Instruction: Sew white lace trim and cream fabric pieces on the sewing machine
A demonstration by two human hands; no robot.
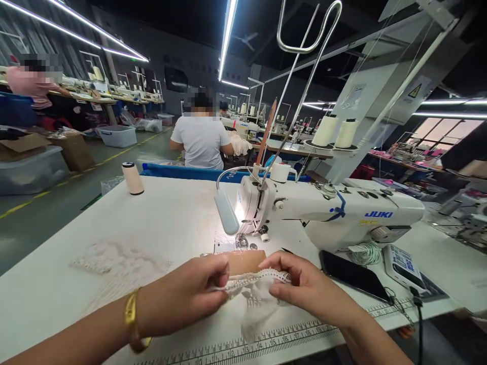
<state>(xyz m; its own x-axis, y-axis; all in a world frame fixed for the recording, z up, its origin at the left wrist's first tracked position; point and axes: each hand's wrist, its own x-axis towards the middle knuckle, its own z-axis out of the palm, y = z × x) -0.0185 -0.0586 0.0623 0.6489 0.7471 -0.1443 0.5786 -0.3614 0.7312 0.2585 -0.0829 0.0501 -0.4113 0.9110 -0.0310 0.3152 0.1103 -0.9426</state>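
Between my two hands stretches a strip of white lace fabric (258, 286) with a scalloped, holed edge, its lower part hanging down over the table. My left hand (190, 291), a gold bracelet on its wrist, pinches one end of the strip. On the other side my right hand (300, 284) grips the lace edge between thumb and fingers. Just beyond the hands lies a tan, card-like piece (247, 261) in front of the needle area of a white JUKI sewing machine (323, 208). More pale lace fabric (117, 263) lies on the table at the left.
A thread cone (133, 180) stands at the table's far left. Right of my hands lie a black phone (353, 274), a white boxy device (405, 268) and a coiled pale cord (365, 253). A ruler tape (266, 342) runs along the front edge. A person in white (200, 137) sits ahead.
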